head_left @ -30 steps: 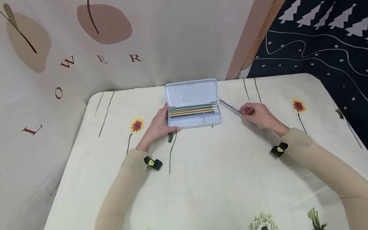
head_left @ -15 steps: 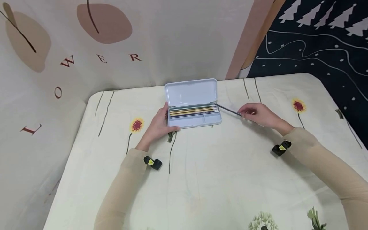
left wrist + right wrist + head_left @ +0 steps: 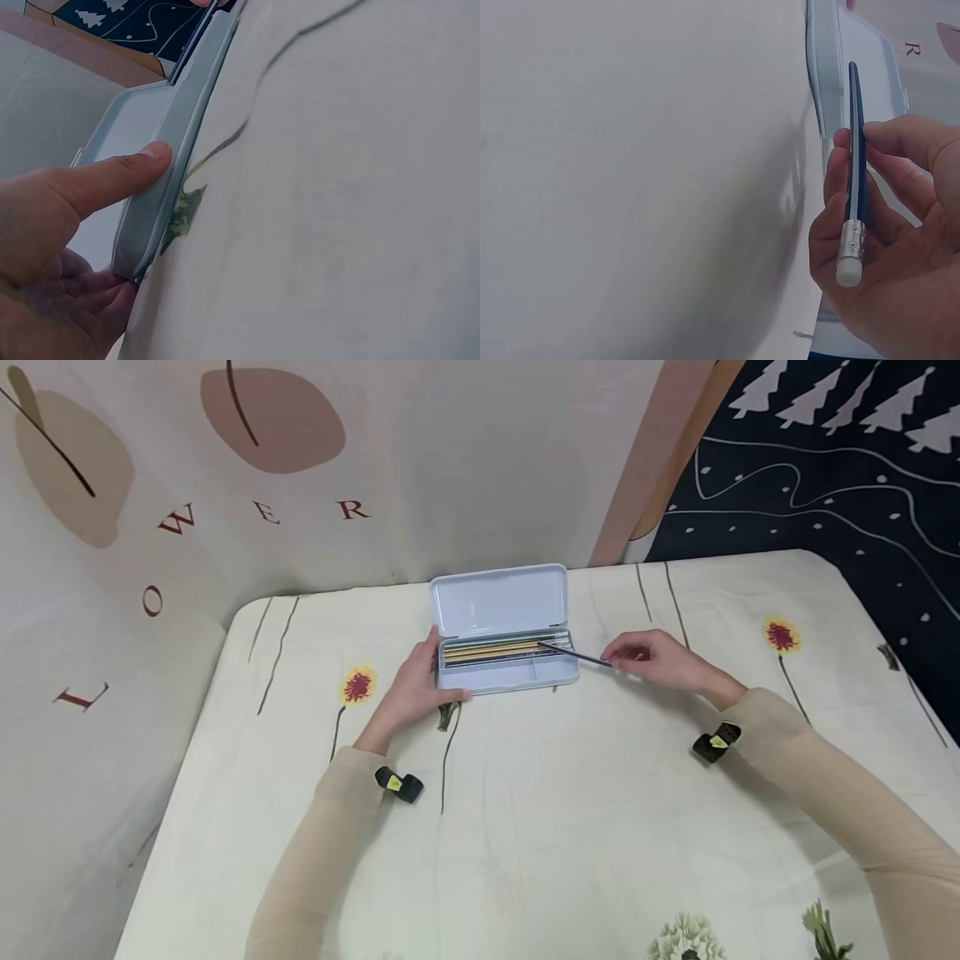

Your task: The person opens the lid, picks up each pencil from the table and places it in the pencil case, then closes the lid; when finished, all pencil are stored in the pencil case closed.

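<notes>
An open light-blue pencil case point(image 3: 487, 677) lies near the table's far edge, its lid point(image 3: 498, 602) tipped back. Several pencils point(image 3: 480, 653) lie side by side in its long rear compartment. My left hand point(image 3: 411, 683) grips the case's left end, with the thumb against the front wall in the left wrist view. Between thumb and fingers, my right hand point(image 3: 671, 662) pinches a dark blue striped pencil point(image 3: 855, 180) close to its white eraser point(image 3: 849, 271). The pencil slants over the case's right end, its far tip above the other pencils; whether it touches them I cannot tell.
A pale cloth point(image 3: 555, 810) with printed flowers covers the table. Behind it hangs a light printed curtain point(image 3: 487, 460), with a dark tree-patterned cloth point(image 3: 810, 502) at the right. The case's front part has a divider point(image 3: 535, 670).
My right hand has moved left with the pencil, bringing its tip from beside the case to over the stored pencils. The left hand and the case have stayed put.
</notes>
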Motion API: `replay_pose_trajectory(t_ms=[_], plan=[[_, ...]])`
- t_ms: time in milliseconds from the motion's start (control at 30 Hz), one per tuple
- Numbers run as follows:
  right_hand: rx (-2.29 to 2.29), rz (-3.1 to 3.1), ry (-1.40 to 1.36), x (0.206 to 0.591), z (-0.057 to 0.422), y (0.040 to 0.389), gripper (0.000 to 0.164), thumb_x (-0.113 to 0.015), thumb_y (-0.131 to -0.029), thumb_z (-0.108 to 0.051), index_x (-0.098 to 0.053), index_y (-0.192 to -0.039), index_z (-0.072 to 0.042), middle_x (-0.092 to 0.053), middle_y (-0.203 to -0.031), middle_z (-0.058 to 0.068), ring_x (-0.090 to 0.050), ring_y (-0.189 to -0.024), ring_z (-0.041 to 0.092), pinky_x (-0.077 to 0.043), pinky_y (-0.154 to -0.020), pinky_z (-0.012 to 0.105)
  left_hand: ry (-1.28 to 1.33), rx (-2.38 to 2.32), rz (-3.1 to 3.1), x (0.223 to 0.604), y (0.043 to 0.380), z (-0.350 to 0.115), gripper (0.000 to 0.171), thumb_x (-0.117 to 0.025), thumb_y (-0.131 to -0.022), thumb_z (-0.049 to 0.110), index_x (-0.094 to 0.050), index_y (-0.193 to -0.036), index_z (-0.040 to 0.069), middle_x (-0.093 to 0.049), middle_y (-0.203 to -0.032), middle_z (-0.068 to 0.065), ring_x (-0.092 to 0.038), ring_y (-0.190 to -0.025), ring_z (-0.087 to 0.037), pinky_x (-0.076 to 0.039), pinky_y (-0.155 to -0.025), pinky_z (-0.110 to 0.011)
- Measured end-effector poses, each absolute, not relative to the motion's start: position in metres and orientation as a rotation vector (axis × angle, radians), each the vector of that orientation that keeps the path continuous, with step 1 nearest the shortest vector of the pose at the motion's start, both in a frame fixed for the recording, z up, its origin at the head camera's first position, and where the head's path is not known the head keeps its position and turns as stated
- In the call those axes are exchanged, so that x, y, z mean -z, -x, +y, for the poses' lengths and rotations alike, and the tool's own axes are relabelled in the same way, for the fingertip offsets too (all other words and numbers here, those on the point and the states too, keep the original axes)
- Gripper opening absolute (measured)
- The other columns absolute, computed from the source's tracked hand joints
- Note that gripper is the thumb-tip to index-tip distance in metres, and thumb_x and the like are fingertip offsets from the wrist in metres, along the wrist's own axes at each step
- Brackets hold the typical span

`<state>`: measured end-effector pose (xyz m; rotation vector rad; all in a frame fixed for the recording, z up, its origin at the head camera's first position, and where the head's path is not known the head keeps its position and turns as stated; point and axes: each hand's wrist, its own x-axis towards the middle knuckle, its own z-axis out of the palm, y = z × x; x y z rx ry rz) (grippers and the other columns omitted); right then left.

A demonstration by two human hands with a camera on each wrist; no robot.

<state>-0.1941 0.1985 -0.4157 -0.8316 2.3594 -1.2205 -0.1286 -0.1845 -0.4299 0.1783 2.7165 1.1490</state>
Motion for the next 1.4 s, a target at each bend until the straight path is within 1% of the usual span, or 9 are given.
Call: replay_pose_trajectory(t_ms=[200,533,667,767,900,1200,1400], plan=[[1.222,2.345,0.818,0.415,0.186,0.195,0.018,-0.060,-0.092,0.003,-0.069,-0.108,0.002,-0.067,-0.104,0.014,-0.058,-0.089,0.021,-0.047,-0.076,0.021,-0.162,-1.151,2.709,0.429,0.128,-0.184,0.116,-0.084,-0.076,0.027,-0.003,-0.155,0.005,-0.032,-0.146,-0.022,-0.035,-0.134,-0.033,-0.027,-0.110,-0.046],[1.204,2.344,0.830,0.415,0.165,0.202,0.018,-0.060,-0.092,0.003,-0.068,-0.107,0.003,-0.067,-0.104,0.014,-0.056,-0.085,0.021,-0.046,-0.071,0.022,-0.159,-1.158,2.705,0.427,0.127,-0.184,0.115,-0.084,-0.076,0.026,-0.003,-0.155,0.005,-0.033,-0.146,-0.022,-0.035,-0.134,-0.033,-0.027,-0.111,-0.044],[1.198,2.354,0.850,0.408,0.154,0.202,0.018,-0.059,-0.091,0.005,-0.068,-0.106,0.005,-0.067,-0.102,0.016,-0.055,-0.085,0.024,-0.045,-0.071,0.024,-0.159,-1.156,2.707,0.427,0.127,-0.184,0.115,-0.084,-0.076,0.026,-0.004,-0.155,0.005,-0.033,-0.146,-0.022,-0.035,-0.134,-0.033,-0.027,-0.111,-0.045],[1.206,2.361,0.877,0.406,0.146,0.205,0.018,-0.058,-0.091,0.006,-0.068,-0.106,0.006,-0.067,-0.102,0.019,-0.056,-0.086,0.025,-0.046,-0.072,0.027,-0.157,-1.162,2.705,0.427,0.127,-0.184,0.115,-0.084,-0.076,0.026,-0.004,-0.155,0.005,-0.033,-0.146,-0.022,-0.036,-0.133,-0.033,-0.027,-0.110,-0.044],[1.217,2.347,0.920,0.412,0.139,0.211,0.018,-0.059,-0.091,0.005,-0.068,-0.106,0.004,-0.068,-0.102,0.017,-0.057,-0.087,0.024,-0.046,-0.074,0.030,-0.161,-1.157,2.708,0.427,0.128,-0.184,0.115,-0.084,-0.075,0.027,-0.004,-0.155,0.005,-0.033,-0.146,-0.021,-0.035,-0.134,-0.032,-0.027,-0.110,-0.044],[1.207,2.318,0.987,0.411,0.122,0.212,0.016,-0.059,-0.090,0.007,-0.070,-0.103,0.004,-0.068,-0.099,0.014,-0.054,-0.080,0.022,-0.044,-0.071,0.027,-0.172,-1.170,2.720,0.428,0.127,-0.184,0.116,-0.085,-0.074,0.025,-0.005,-0.155,0.005,-0.034,-0.144,-0.022,-0.036,-0.133,-0.034,-0.028,-0.110,-0.046],[1.178,2.331,0.967,0.412,0.111,0.213,0.015,-0.061,-0.090,0.004,-0.070,-0.102,0.002,-0.068,-0.097,0.011,-0.052,-0.077,0.020,-0.043,-0.067,0.026,-0.189,-1.174,2.729,0.428,0.127,-0.184,0.115,-0.085,-0.074,0.026,-0.005,-0.155,0.005,-0.036,-0.142,-0.022,-0.038,-0.131,-0.034,-0.029,-0.109,-0.048]])
